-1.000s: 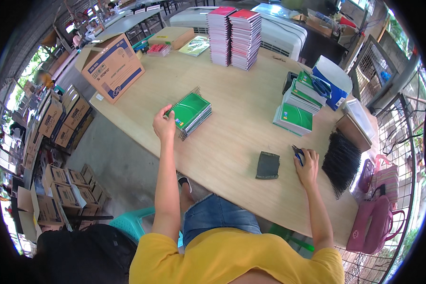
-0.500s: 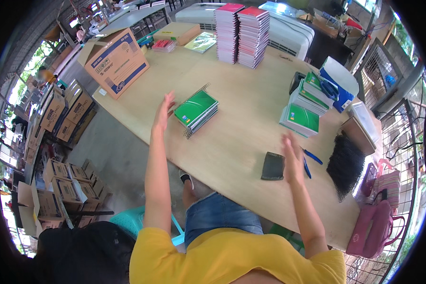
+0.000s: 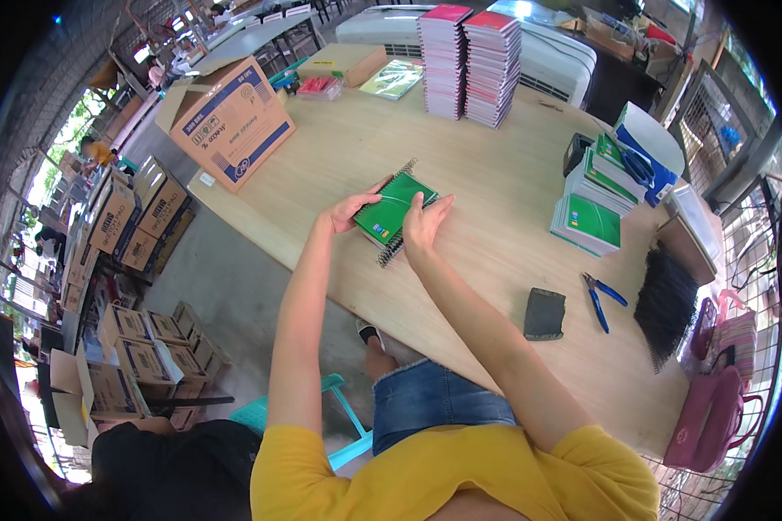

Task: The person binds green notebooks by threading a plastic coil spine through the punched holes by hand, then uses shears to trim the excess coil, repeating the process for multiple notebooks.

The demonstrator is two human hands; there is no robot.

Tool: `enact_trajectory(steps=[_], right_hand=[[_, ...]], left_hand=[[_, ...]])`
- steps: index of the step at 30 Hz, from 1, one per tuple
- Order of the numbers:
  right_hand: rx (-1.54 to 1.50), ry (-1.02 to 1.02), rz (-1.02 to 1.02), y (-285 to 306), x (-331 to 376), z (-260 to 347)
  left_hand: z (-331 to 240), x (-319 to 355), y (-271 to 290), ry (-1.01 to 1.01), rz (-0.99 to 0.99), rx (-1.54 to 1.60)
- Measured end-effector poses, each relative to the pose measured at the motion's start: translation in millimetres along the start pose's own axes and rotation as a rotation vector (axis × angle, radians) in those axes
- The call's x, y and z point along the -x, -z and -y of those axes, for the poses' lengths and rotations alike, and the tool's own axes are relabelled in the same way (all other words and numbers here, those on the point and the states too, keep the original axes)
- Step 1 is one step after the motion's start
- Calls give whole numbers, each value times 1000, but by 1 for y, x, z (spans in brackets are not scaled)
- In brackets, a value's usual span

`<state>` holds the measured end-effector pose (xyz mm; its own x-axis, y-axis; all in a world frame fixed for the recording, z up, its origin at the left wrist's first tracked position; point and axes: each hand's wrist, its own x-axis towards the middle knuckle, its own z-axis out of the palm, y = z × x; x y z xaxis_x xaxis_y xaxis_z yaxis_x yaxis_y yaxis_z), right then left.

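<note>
Pile of green notebooks (image 3: 400,201), flat on the desk (image 3: 487,291), approx. midway along the near edge but toward the left corner, betw. both hands. Progress, as judged from the lay of things: coils seem threaded, but coil ends (image 3: 384,257) jut past the pile's near & far ends, i.e. look untrimmed. Pliers (image 3: 595,301) lie untouched nr. the right end, handles spread; beside them, a dark pad (image 3: 544,314), also untouched. Loose coils (image 3: 666,304) are heaped along the right edge; green stacks (image 3: 587,226) stand nr. the same edge, no coils discernible on them. 2 red stacks (image 3: 446,69) w/ coiled spines, at the far edge, look finished; a carton (image 3: 232,126) sits at the left corner.

Pose: both forearms reach forward over the near edge, the right one slanting leftward across the body. Left hand (image 3: 349,211): at the pile's left side, fingers bent along it, thumb toward the cover; firm grip or mere contact, cannot tell. Right hand (image 3: 421,227): at the right side, fingers straight & unclosed, pointing to the far edge, thumb raised over the cover. Hands thus flank the pile, 1 per side; contact pressure n/a.
</note>
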<state>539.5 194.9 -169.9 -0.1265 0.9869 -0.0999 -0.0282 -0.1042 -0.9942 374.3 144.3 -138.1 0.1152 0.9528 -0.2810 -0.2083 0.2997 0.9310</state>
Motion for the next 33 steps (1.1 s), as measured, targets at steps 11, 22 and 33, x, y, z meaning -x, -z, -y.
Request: enact_trajectory(steps=[11, 22, 33], right_hand=[[50, 56, -6, -2, 21, -2], [-489, 122, 159, 180, 36, 79], [-268, 2047, -155, 340, 181, 288]], left_hand=[[12, 15, -13, -84, 17, 65], [8, 26, -22, -199, -272, -304], [-145, 61, -197, -1055, -719, -1080]])
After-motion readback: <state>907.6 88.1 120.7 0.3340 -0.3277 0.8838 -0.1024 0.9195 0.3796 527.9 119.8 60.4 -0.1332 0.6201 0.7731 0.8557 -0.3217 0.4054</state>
